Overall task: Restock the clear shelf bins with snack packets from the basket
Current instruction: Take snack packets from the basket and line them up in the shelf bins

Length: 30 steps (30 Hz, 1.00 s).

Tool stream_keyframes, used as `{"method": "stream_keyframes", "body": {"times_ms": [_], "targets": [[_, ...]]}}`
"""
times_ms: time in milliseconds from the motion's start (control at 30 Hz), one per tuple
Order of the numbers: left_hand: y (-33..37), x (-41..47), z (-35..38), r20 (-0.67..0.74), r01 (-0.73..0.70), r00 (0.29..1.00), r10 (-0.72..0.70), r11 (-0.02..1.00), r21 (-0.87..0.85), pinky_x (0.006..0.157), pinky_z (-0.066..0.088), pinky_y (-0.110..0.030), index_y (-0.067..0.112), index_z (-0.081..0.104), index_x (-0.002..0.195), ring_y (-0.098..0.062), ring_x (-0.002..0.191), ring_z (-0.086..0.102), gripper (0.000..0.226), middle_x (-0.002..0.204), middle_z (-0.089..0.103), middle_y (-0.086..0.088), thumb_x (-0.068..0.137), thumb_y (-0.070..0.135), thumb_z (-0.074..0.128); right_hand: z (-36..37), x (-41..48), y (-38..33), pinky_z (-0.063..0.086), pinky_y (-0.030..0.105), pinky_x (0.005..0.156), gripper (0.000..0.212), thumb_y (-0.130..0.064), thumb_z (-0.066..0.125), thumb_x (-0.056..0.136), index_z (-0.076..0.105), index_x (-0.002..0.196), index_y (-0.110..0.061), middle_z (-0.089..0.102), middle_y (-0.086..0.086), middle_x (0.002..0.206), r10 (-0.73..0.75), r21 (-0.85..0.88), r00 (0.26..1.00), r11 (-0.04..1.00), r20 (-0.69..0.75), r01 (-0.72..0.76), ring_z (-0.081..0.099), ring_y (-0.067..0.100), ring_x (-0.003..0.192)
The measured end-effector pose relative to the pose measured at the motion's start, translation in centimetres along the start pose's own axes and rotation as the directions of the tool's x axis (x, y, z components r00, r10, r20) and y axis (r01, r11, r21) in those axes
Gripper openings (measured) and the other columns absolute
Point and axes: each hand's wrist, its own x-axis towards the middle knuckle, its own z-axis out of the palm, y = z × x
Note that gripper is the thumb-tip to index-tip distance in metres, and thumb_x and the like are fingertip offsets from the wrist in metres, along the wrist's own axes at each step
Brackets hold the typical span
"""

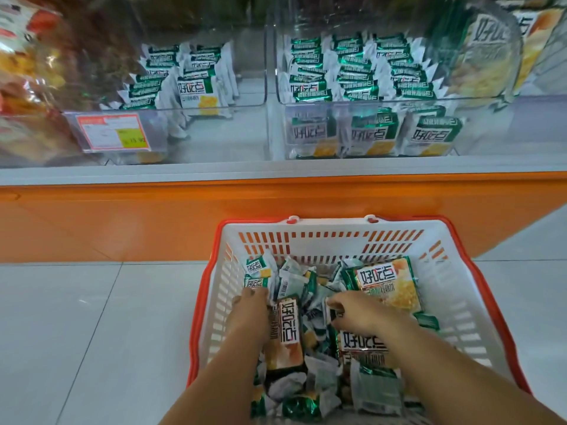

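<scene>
A white basket with an orange rim [331,240] stands on the floor below the shelf, holding several green-and-white snack packets and larger yellow packs [385,283]. My left hand [250,314] reaches into the left side of the pile, fingers curled down over small snack packets [256,271]. My right hand [359,312] is in the middle of the basket, its fingers pinching a small white packet [334,314]. On the shelf above, the left clear bin [245,104] is partly filled with the same packets. The right clear bin [491,101] holds dense rows of them.
An orange shelf base [153,216] runs across behind the basket. A price tag [113,131] hangs on the left bin's front. Orange-red snack bags [27,72] fill the shelf's far left. Grey floor tiles [92,332] lie to the basket's left.
</scene>
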Motion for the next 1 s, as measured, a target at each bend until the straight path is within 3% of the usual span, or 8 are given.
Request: {"method": "stream_keyframes", "body": {"times_ms": [133,267,433,500,567,667,833,1000], "targets": [[-0.1,-0.5,-1.4,-0.033,-0.03,0.999,0.026,0.991,-0.129,0.092,0.05,-0.036,0.025,0.045,0.134,-0.024,0.112,0.054,0.056,0.133,0.046,-0.005,0.085,0.007,0.062,-0.4,-0.2,-0.3,0.037,0.033,0.104,0.055,-0.024,0.058,0.093,0.037,0.144,-0.018,0.04,0.005,0.147,0.002,-0.013,1.0,1.0,0.023,-0.001,0.045,0.023,0.128],[0.8,-1.8,-6.0,-0.003,-0.079,0.996,0.092,0.828,-0.556,0.05,0.046,-0.015,0.025,0.033,0.145,-0.019,0.083,0.065,0.067,0.146,0.039,-0.012,0.087,0.001,0.057,-2.1,-0.8,-2.5,0.041,0.03,0.101,0.051,-0.024,0.061,0.091,0.044,0.139,-0.017,0.048,0.005,0.141,-0.042,0.117,0.997,0.992,-0.07,0.05,0.051,0.019,0.122],[2.6,-4.5,-12.5,0.008,-0.087,0.983,0.182,0.506,-0.858,0.088,0.052,-0.037,0.023,0.034,0.142,-0.018,0.095,0.058,0.067,0.136,0.045,-0.013,0.086,-0.006,0.056,-6.9,-3.9,-7.9,0.048,0.021,0.083,0.039,-0.025,0.056,0.094,0.051,0.132,-0.019,0.056,-0.003,0.127,-0.129,0.486,0.934,0.825,-0.334,0.288,0.057,0.013,0.105],[3.0,-5.8,-15.0,-0.014,-0.099,0.977,0.212,0.397,-0.913,0.09,0.052,-0.041,0.02,0.04,0.138,-0.022,0.093,0.06,0.062,0.116,0.057,-0.012,0.086,-0.012,0.053,-8.9,-5.8,-9.8,0.052,0.018,0.065,0.031,-0.025,0.047,0.098,0.053,0.129,-0.019,0.054,-0.004,0.122,-0.126,0.659,0.931,0.674,-0.341,0.333,0.055,0.01,0.094],[3.0,-7.4,-17.5,-0.045,-0.144,0.961,0.273,0.354,-0.924,0.083,0.054,-0.037,0.019,0.043,0.133,-0.02,0.088,0.062,0.058,0.102,0.059,-0.008,0.086,-0.015,0.05,-10.3,-7.5,-11.2,0.053,0.028,0.067,0.029,-0.025,0.048,0.097,0.057,0.123,-0.016,0.057,0.0,0.118,-0.166,0.804,0.94,0.488,-0.297,0.34,0.057,0.015,0.093],[2.3,-9.7,-20.6,-0.089,-0.221,0.925,0.37,0.332,-0.917,0.081,0.055,-0.031,0.02,0.047,0.129,-0.021,0.092,0.064,0.054,0.111,0.061,-0.012,0.087,-0.012,0.052,-11.8,-9.5,-12.8,0.052,0.041,0.085,0.023,-0.031,0.064,0.085,0.063,0.108,-0.027,0.065,0.004,0.108,-0.272,0.744,0.893,0.493,-0.36,0.45,0.063,0.021,0.099],[1.8,-12.0,-22.2,-0.271,-0.356,0.875,0.4,0.156,-0.921,0.073,0.056,-0.027,0.024,0.054,0.121,-0.019,0.086,0.066,0.042,0.107,0.057,-0.018,0.087,0.001,0.06,-13.8,-13.2,-15.2,0.043,0.048,0.101,0.069,-0.056,0.077,0.049,0.056,0.113,-0.038,0.072,-0.003,0.099,-0.338,0.65,0.822,0.503,-0.459,0.569,0.064,0.02,0.104],[2.1,-12.6,-22.8,-0.408,-0.439,0.872,0.271,0.063,-0.897,0.062,0.049,-0.029,0.021,0.055,0.111,-0.014,0.073,0.067,0.049,0.097,0.064,-0.009,0.069,0.031,0.077,-15.2,-15.5,-16.9,0.047,0.039,0.1,0.05,-0.021,0.073,0.079,0.053,0.121,-0.038,0.065,-0.003,0.108,-0.38,0.56,0.793,0.564,-0.475,0.606,0.066,0.014,0.101]]}}
